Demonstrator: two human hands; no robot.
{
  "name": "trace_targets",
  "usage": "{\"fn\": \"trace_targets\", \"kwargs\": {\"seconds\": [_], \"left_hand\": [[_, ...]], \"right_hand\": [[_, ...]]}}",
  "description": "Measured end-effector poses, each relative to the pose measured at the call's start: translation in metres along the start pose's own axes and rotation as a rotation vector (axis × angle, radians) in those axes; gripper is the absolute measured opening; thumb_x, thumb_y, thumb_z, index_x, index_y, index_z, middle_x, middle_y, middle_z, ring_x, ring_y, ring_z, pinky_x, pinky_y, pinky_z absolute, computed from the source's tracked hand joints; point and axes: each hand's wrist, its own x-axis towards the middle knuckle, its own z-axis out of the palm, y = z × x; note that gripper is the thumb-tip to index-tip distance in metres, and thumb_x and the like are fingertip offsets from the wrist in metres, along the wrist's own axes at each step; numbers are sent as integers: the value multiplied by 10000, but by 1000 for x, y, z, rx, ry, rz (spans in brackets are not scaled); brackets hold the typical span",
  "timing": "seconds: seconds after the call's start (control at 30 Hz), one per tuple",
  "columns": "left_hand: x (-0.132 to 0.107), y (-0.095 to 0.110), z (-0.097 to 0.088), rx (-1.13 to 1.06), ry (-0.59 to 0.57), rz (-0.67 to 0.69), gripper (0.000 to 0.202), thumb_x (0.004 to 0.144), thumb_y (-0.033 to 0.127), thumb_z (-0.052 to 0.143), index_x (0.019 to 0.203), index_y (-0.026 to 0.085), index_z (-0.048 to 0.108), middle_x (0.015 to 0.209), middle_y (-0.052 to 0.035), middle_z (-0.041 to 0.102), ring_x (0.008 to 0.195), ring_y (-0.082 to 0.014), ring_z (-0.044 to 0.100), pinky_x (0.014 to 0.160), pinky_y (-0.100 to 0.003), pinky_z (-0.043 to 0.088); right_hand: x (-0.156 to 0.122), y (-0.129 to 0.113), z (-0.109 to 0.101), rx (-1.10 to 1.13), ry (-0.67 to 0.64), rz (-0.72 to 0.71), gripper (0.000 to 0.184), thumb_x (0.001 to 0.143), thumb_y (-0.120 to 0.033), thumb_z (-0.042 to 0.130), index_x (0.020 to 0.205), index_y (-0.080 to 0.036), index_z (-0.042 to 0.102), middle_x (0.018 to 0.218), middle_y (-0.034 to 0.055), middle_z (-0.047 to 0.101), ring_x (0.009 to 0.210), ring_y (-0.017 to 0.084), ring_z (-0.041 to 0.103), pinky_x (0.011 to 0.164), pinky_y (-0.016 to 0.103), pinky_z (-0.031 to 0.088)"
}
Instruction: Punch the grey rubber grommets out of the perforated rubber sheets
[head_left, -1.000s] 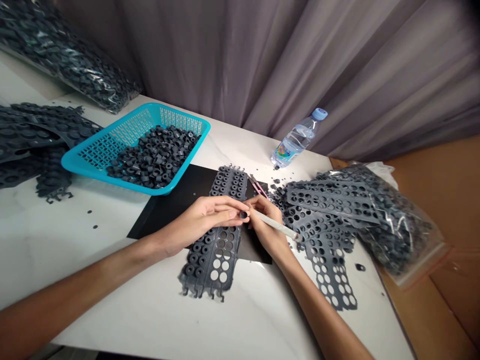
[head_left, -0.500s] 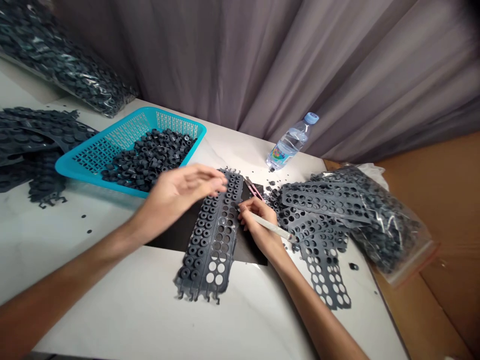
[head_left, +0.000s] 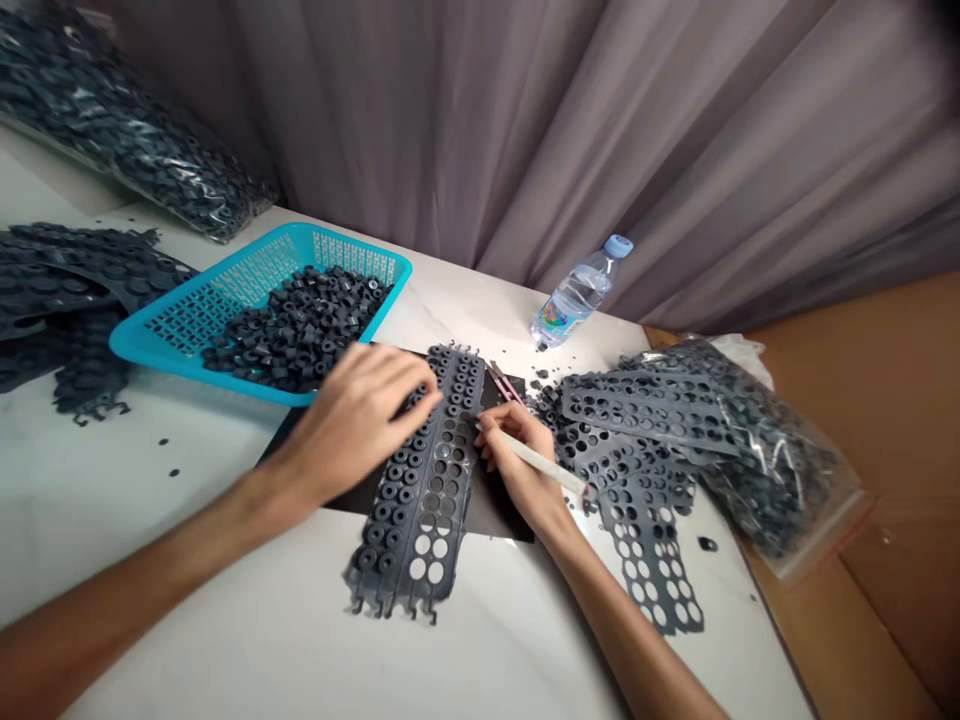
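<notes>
Left hand has drawn back, grip unclear; right hand grips white tool

grey sheet (part-holed), tilted tool

This looks like a makeshift workshop corner for piecework; whether it lies within a home cannot be told. Grey curtains hang behind a white bench, and cardboard stands at the right. The workshop signs are bulk and repetition: perforated dark sheets, a blue basket of loose rings, bulging clear bags and scattered scraps. A water bottle adds an informal touch.
</notes>
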Motion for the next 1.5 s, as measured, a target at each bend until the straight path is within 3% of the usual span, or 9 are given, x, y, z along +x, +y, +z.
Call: {"fn": "trace_targets", "kwargs": {"seconds": [0.13, 0.23, 0.53, 0.77, 1.03, 1.5], "left_hand": [[-12, 11, 38, -85, -171, 2, 264, 1098, 324, 580, 1329, 202, 618, 1361, -87, 712, 1206, -274, 656, 1049, -451, 459], [-18, 5, 49, -92, -239, -63, 383, 1081, 388, 601, 1427, 231, 558, 1408, -98, 661, 1241, -306, 626, 1059, -484, 466], [-23, 10, 35, -98, -327, -136, 383, 1044, 413, 600, 1402, 284, 559, 1335, -89, 579, 1111, -304, 588, 967, -494, 507], [-26, 15, 30, -112, -334, -116, 250, 1033, 352, 602, 1268, 269, 615, 1281, -75, 607, 1082, -291, 571, 935, -475, 475], [-23, 11, 30, -131, -281, -100, 163, 1046, 277, 618, 1200, 246, 665, 1252, -49, 710, 1150, -294, 589, 964, -473, 452], [-24, 7, 33, -182, -289, -102, 176, 1049, 279, 638, 1218, 237, 661, 1262, -54, 706, 1184, -293, 563, 1056, -489, 469]], "right_hand": [[-2, -4, -1, 1, 60, -42, 268, 1012, -472, 662, 987, -207, 689, 802, 8, 660, 598, 142, 556, 523, 252, 445], [-2, -5, -1, -24, 50, -50, 266, 1003, -471, 682, 987, -206, 690, 829, 9, 661, 600, 136, 551, 529, 253, 442], [-8, -18, 2, -26, 87, -73, 277, 1021, -471, 667, 970, -200, 689, 797, 3, 643, 602, 140, 566, 551, 261, 452], [-8, -12, 0, -59, -73, -77, 224, 1012, -428, 652, 1021, -213, 714, 867, 30, 700, 663, 163, 608, 585, 264, 479], [-7, -10, 1, -67, -189, -92, 153, 1001, -333, 635, 955, -206, 708, 883, 20, 711, 756, 172, 623, 683, 270, 479], [-5, -12, 5, -77, -160, -65, 176, 996, -370, 651, 952, -211, 713, 841, 17, 705, 718, 173, 621, 643, 267, 469]]}}
